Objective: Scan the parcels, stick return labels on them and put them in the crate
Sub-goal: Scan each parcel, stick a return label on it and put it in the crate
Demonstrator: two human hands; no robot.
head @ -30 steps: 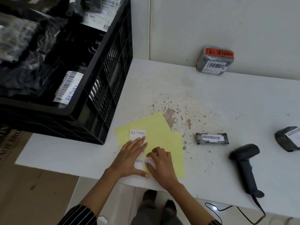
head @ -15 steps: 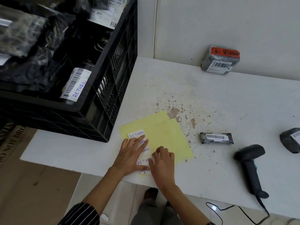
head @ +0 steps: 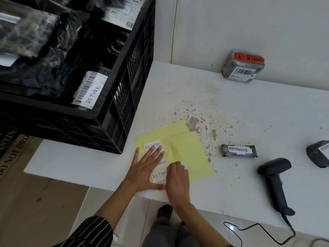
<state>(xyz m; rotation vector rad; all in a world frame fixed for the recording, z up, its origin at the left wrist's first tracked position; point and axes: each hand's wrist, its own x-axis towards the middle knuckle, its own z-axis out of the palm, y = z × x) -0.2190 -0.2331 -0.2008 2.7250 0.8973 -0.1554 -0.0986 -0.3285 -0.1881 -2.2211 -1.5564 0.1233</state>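
Two yellow backing sheets (head: 187, 150) with several white RETURN labels (head: 152, 145) lie at the table's front edge. My left hand (head: 144, 170) presses flat on the sheets, fingers spread over the labels. My right hand (head: 177, 180) sits beside it with fingers curled, pinching the edge of a label on the sheet. A small black parcel (head: 239, 150) with a barcode lies to the right. A grey parcel (head: 243, 65) with an orange tag stands by the wall. The black crate (head: 114, 125) at left holds several bagged parcels, one marked RETURN (head: 90, 90).
A dark handheld scanner (head: 274, 177) lies at the right front, its cable hanging off the white table (head: 231, 107). Another dark wrapped parcel (head: 318, 154) is cut off by the right edge. The wall runs along the back of the table.
Both hands stay on the label sheets; my right fingers have curled tighter at a label's edge. The view has shifted slightly toward the crate.
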